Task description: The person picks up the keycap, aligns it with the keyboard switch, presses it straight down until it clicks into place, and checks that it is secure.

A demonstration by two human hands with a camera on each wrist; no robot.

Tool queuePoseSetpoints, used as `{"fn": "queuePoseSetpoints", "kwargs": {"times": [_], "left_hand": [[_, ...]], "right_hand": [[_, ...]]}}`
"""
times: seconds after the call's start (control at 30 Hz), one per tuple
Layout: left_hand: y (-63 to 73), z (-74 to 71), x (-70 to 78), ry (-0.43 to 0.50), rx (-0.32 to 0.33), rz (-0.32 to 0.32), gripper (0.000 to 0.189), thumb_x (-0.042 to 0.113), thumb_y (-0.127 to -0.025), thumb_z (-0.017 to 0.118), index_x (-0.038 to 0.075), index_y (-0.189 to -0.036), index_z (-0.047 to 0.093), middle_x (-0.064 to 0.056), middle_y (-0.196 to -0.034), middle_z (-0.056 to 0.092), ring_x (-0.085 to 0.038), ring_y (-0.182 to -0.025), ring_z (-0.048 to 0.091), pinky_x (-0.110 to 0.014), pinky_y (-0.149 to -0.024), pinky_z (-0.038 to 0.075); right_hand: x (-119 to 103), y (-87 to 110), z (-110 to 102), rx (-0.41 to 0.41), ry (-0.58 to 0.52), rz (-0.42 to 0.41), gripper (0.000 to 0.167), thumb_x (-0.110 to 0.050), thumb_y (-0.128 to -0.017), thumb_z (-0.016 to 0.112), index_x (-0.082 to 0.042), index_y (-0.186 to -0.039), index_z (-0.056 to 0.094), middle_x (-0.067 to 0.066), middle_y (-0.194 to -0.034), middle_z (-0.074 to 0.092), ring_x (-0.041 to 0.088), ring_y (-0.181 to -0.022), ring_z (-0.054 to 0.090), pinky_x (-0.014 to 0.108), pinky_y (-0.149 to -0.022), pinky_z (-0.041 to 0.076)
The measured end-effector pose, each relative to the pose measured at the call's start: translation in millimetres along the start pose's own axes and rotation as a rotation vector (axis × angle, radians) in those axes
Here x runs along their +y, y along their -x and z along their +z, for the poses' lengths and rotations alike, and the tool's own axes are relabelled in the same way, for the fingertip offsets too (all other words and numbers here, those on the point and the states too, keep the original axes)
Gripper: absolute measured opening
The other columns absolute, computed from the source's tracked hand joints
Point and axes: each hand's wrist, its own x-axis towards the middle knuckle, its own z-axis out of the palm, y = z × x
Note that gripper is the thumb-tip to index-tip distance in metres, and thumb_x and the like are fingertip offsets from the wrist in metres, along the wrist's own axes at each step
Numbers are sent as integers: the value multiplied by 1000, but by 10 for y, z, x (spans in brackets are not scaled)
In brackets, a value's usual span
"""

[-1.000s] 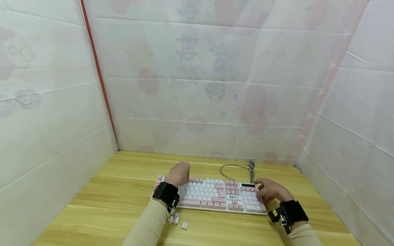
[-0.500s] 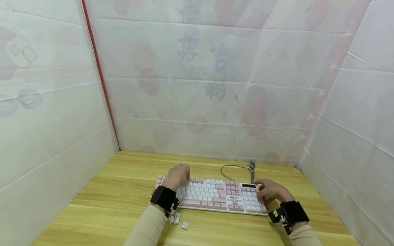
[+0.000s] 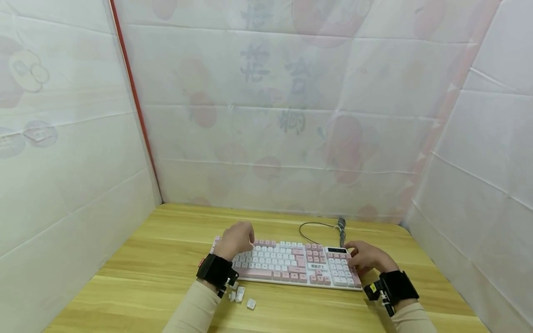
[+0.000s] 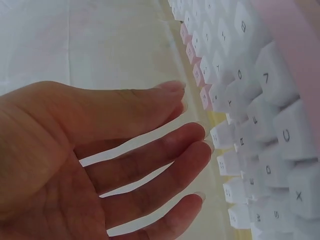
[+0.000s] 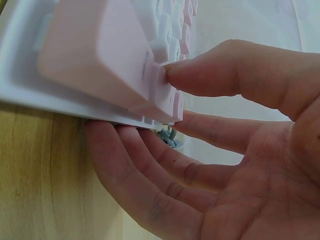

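Note:
A pink and white keyboard [image 3: 266,274] lies on the wooden table. My left hand [image 3: 236,241] hovers over its upper left part. In the left wrist view, that hand's thumb [image 4: 155,102] lies close to the index fingertip, with nothing visible between them; the other fingers are loosely bent, near the back rows of keys. My right hand [image 3: 368,257] grips the keyboard's right end. In the right wrist view, its thumb [image 5: 200,77] rests on the pink keys at the edge and several fingers [image 5: 125,170] reach under the rim. Loose white keycaps [image 3: 240,294] lie in front of the keyboard.
A grey cable [image 3: 341,229], partly bundled, lies behind the keyboard. One keycap [image 3: 251,304] sits apart from the others, nearer to me. Pale patterned sheets [image 3: 266,138] enclose the table [image 3: 137,277] at the back and both sides.
My left hand has shifted slightly to the left and lifted away from the keys, its wrist moving left too. The right hand keeps its place on the keyboard's end.

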Motion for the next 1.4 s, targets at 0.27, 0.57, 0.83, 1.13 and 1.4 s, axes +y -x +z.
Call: {"fn": "queuePoseSetpoints", "kwargs": {"times": [0.27, 0.57, 0.83, 1.13, 1.4], "left_hand": [[65, -44, -14, 50, -23, 38, 13, 0, -84, 78, 4, -96, 76, -8, -95, 71, -19, -78, 60, -38, -73, 53], [107, -75, -20, 76, -63, 75, 13, -1, -83, 80, 1, -95, 76, -9, -90, 70, -19, -78, 60, -38, -73, 54], [200, -125, -15, 104, -110, 74, 16, 1, -84, 81, 0, -99, 75, -9, -90, 67, -21, -80, 59, -40, -74, 52], [321, -177, -17, 120, -137, 73, 18, 4, -85, 82, 2, -101, 74, -10, -93, 66, -22, -82, 57, -41, -76, 50], [363, -183, 27, 141, -178, 121, 19, 5, -84, 83, 1, -101, 75, -15, -98, 68, -22, -85, 58, -41, -75, 51]], "right_hand": [[4, -3, 12, 9, -4, 12, 69, -1, -87, 71, 13, -147, 41, 31, -119, 60, 27, -90, 65, 46, -75, 62], [-4, 6, 2, 7, 2, 0, 69, -2, -88, 70, 14, -147, 40, 33, -121, 59, 27, -91, 65, 47, -76, 62], [-16, -2, -11, -7, 2, 2, 69, -2, -88, 69, 14, -148, 38, 35, -122, 58, 27, -89, 65, 48, -76, 62], [-16, 0, -10, -8, 3, 0, 70, -2, -88, 69, 15, -148, 37, 35, -121, 58, 28, -91, 64, 47, -76, 62], [-12, 8, -8, -2, 4, -14, 69, -2, -89, 69, 16, -147, 38, 32, -119, 60, 28, -92, 64, 45, -76, 61]]}}
